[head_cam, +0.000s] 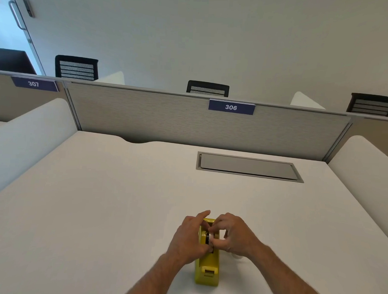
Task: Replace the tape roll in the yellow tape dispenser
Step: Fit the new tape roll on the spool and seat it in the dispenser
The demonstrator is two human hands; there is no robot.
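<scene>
The yellow tape dispenser (207, 266) stands on the white desk (97, 209) near the front edge, its cutter end toward me. A tape roll (209, 236) with a dark core sits in the dispenser's cradle. My left hand (190, 237) presses against the dispenser's left side, its fingers on the roll. My right hand (233, 234) comes from the right, with fingertips pinching the roll from above. A small pale object (237, 256) peeks out under my right wrist; I cannot tell what it is.
A grey cable hatch (247, 166) is set flush in the desk at the back right. A fabric partition (167, 119) labelled 306 closes the far side. White side panels (27, 126) flank the desk. Black chairs stand beyond the partition.
</scene>
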